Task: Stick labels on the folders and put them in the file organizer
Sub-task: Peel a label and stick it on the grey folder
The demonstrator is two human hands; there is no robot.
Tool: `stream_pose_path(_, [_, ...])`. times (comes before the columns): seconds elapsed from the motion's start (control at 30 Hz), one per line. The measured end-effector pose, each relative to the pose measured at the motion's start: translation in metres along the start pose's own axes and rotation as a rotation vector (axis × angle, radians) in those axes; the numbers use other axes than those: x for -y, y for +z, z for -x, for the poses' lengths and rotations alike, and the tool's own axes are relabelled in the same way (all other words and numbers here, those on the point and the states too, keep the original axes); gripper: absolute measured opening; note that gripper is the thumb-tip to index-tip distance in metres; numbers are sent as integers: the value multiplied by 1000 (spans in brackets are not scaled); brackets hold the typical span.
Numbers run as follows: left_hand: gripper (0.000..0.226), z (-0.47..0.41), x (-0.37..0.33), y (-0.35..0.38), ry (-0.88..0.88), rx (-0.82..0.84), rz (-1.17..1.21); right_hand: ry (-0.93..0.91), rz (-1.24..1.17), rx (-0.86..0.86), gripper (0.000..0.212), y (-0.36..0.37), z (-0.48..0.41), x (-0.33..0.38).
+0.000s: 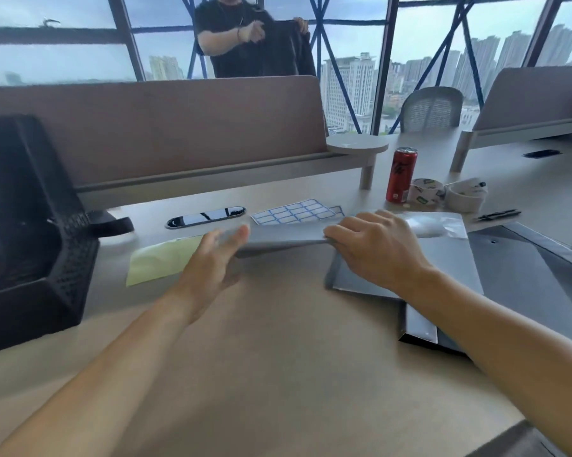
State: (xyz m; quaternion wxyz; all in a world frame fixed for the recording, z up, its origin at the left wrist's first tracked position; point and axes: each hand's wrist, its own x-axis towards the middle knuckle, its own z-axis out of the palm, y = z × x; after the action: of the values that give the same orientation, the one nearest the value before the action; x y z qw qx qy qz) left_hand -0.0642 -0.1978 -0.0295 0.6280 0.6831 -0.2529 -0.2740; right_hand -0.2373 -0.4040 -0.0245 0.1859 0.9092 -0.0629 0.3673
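The right hand [377, 249] gripped the thin grey plastic folder [287, 234] by its near edge, fingers curled round it, above the beige surface [278, 357]. The left hand [208, 268] was at the folder's left end, fingers straight. The black mesh file organizer [30, 225] stood well apart, at left.

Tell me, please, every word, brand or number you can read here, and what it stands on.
No text here can be read for certain.
Can: black script on red, too blurred to read.
Tape roll: green print, too small to read.
Label sheet: blue-bordered labels, all blank.
Folder in the right hand: no text shows.
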Motion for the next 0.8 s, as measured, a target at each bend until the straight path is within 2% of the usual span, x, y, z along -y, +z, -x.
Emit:
stream_pose_path(0.07, [60,9,-5,-20,-58,-18,191,-82,-17,-31,3,-2,-4,7])
stream_pose_path(0.13, [35,16,-6,-42,-121,-58,230,-155,-47,-110,8,-6,-7,11])
stream_pose_path(0.27, [40,31,-3,-72,-262,16,306,-286,-77,-298,18,-14,-11,31])
stream_pose_path(0.37, [24,34,-6,-78,-178,-129,348,-295,-84,-325,20,-8,-12,52])
stream_pose_path(0.47, [26,35,-15,-86,-55,-214,378,-293,-122,-153,26,4,-11,61])
stream_pose_path(0.53, [30,40,-20,-93,12,-223,364,-272,-141,58,41,7,-13,62])
stream_pose_path(0.6, [32,45,-23,-97,82,-246,339,-182,-160,319,61,5,-16,59])
stream_pose_path(0.67, [33,50,-28,-101,141,-264,292,-33,-259,507,72,1,-24,55])
stream_pose_path(0.73, [33,52,-35,-109,175,-280,243,74,-407,486,79,-2,-38,47])
stream_pose_path(0.8, [33,52,-48,-118,224,-281,180,159,-489,364,85,-4,-56,38])
